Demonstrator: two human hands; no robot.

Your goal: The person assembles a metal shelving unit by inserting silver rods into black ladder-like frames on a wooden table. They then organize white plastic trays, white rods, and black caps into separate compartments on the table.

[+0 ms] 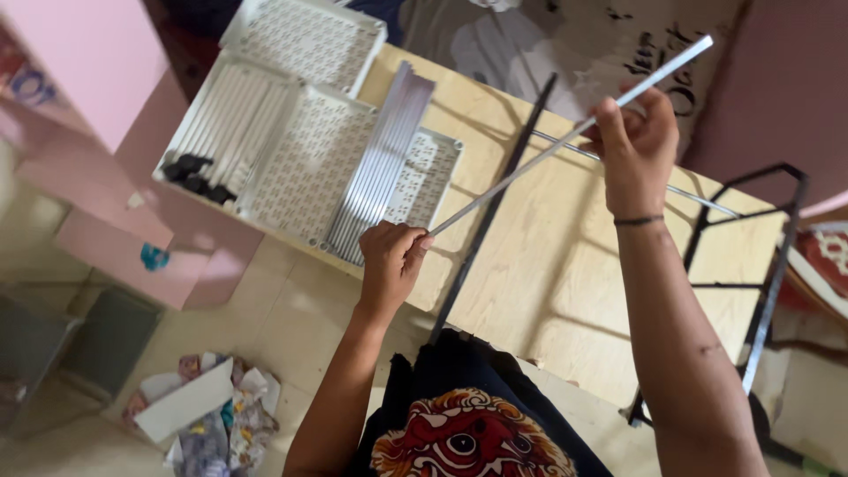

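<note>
Two grips: both hands are clamping one thin white rod (pixel 565 141), held slanting in the air above the tabletop (pixel 548 265).
Left hand (pixel 390 261): fingers are curling shut around the rod's lower end.
Right hand (pixel 634 146): fingers are pinching the rod near its upper end, which is sticking out past the grip.
Rod between grips: running free, touching nothing else.
Beyond: a black bar (pixel 490 208) is lying across the tabletop; white perforated trays (pixel 309 168) and a bundle of silvery strips (pixel 382 163) are sitting at the far left edge.
</note>
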